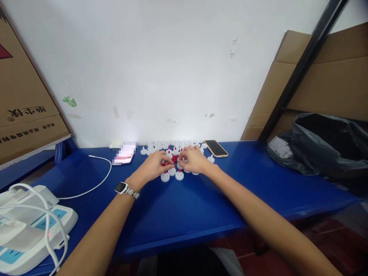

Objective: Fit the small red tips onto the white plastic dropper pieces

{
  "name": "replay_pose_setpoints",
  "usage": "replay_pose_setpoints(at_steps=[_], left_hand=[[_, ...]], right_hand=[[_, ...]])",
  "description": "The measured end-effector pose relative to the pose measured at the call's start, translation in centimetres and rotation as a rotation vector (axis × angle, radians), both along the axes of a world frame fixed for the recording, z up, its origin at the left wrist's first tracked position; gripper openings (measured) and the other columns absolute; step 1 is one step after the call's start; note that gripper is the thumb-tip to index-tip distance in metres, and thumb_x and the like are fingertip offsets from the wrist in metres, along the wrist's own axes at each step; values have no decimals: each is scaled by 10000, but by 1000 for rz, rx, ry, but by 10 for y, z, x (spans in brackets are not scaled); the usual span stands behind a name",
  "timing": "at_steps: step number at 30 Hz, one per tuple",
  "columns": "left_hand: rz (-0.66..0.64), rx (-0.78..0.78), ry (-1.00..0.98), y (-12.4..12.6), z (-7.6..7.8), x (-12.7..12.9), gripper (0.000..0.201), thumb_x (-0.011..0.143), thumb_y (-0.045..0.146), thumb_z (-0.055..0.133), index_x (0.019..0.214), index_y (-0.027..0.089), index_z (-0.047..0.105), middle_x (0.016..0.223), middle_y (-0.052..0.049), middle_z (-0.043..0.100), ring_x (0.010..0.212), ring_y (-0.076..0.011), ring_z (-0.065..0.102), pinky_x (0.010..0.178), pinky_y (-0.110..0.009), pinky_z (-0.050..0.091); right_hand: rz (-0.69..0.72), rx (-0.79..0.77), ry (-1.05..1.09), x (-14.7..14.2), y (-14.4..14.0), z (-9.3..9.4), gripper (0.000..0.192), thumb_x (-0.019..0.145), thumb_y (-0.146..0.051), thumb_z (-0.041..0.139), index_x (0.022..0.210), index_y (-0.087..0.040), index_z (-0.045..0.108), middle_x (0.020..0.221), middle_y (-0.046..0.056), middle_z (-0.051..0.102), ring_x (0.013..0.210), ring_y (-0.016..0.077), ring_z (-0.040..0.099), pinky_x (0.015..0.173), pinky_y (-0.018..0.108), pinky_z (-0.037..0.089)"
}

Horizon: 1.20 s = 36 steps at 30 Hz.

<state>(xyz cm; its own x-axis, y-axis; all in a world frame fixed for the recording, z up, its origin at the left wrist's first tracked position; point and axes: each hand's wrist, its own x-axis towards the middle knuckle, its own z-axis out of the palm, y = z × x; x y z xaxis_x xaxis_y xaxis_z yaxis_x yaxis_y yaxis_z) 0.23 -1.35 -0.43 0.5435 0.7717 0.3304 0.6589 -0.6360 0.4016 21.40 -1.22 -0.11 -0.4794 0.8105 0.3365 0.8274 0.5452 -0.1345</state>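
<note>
A cluster of round white spout caps (179,175) sits on the blue table against the wall. Several of them carry a small red tip on the spout. Loose small red tips (174,158) lie in a pile between my hands. My left hand (156,165), with a watch (120,187) on its wrist, has thumb and fingers pinched together over the caps on the left side. Opposite it, my right hand (193,159) is curled, its fingertips closed above a white cap. What either hand pinches is too small and partly hidden to name.
A phone (216,148) lies right of the caps, and a lit, blurred-out phone (124,154) lies left. A white cable (100,184) runs to a power strip (54,226) at the lower left. A black plastic bag (299,142) and cardboard (273,84) stand right.
</note>
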Motion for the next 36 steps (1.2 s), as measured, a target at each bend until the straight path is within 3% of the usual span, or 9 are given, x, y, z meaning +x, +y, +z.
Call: replay_pose_setpoints(at_steps=[6,12,18,22,26,30,33,34,36], left_hand=[[5,59,-30,-4,1,4,260,871,479,618,931,273,766,869,-45,668,904,-236,575,796,-359,433],[155,185,-98,0,13,-13,377,971,442,427,993,207,721,902,-75,691,879,-236,598,803,-378,452],[293,135,-45,9,8,-31,289,939,357,467,957,180,695,926,-92,710,844,-248,626,737,-365,466],[278,109,-41,13,2,-32,266,924,361,487,955,188,687,889,-82,707,830,-238,635,731,-348,469],[255,117,-28,16,-1,-32,262,921,371,487,933,195,682,854,-75,685,845,-235,631,758,-351,474],[275,144,-41,15,-2,-32,275,929,394,484,989,199,668,956,-87,651,942,-256,601,840,-399,474],[320,196,-145,11,-2,-28,354,916,436,521,1155,189,604,1130,-116,587,1040,-269,575,930,-441,462],[319,199,-186,10,-2,-26,412,906,451,541,1221,187,560,1192,-127,559,1061,-268,573,941,-444,463],[275,159,-249,6,0,-20,486,896,475,560,1287,193,489,1253,-136,536,1074,-262,583,920,-429,481]], right_hand=[[35,-44,139,0,1,0,178,847,-323,580,875,-209,714,797,35,659,856,208,559,823,353,284],[-14,-6,288,0,14,2,230,907,-322,507,855,-194,692,833,39,703,833,189,586,822,332,334],[-90,-5,170,-23,59,16,226,888,-316,508,926,-199,697,874,52,724,882,218,615,891,398,329],[-156,-77,-4,-55,99,23,253,884,-318,514,1021,-189,683,1014,92,726,1022,248,614,982,452,296],[-194,-141,-51,-78,121,19,185,805,-216,601,936,-132,700,1030,162,717,1056,282,619,995,464,301],[-192,-129,-13,-80,115,20,158,824,-184,572,899,-147,706,984,129,731,1023,258,636,994,445,313],[-183,-71,110,-69,92,24,206,895,-267,509,932,-182,693,963,77,736,991,223,637,979,421,338],[-157,-54,265,-65,81,25,198,890,-292,526,911,-181,688,924,65,739,939,209,645,944,395,370],[-38,-170,568,-56,58,23,197,872,-339,570,882,-172,675,843,49,738,782,168,649,802,319,438]])
